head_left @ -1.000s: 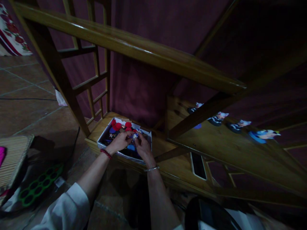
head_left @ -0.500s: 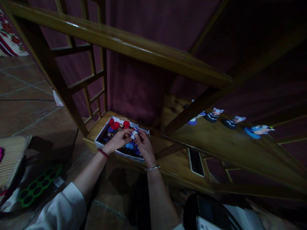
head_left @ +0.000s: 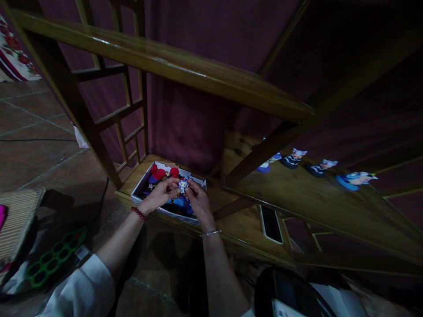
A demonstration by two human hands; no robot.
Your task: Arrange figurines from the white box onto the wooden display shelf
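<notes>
Between my two hands is a small blue-and-white figurine (head_left: 183, 185), held upright above an open box. My left hand (head_left: 162, 193), with a red beaded bracelet at the wrist, pinches it from the left. From the other side, my right hand (head_left: 198, 199) grips it with its fingers; a silver bangle circles that wrist. Beneath them the white cardboard box (head_left: 139, 186) is filled with figurines and parts in red, blue and black. Red round pieces (head_left: 158, 171) show at its back left. My hands hide part of what lies in the box.
Several figurines on round bases, among them a grey-haired one (head_left: 294, 157), stand on the raised wooden shelf (head_left: 280, 189) at right. A phone (head_left: 271, 223) lies on the lower board. A wooden rail (head_left: 165, 61) crosses above my hands. A green holed tray (head_left: 56, 256) is at lower left.
The figurine has been turned slightly between my fingers and now stands more upright, its front facing me. Both hands stay over the box, and the view has shifted a little.
</notes>
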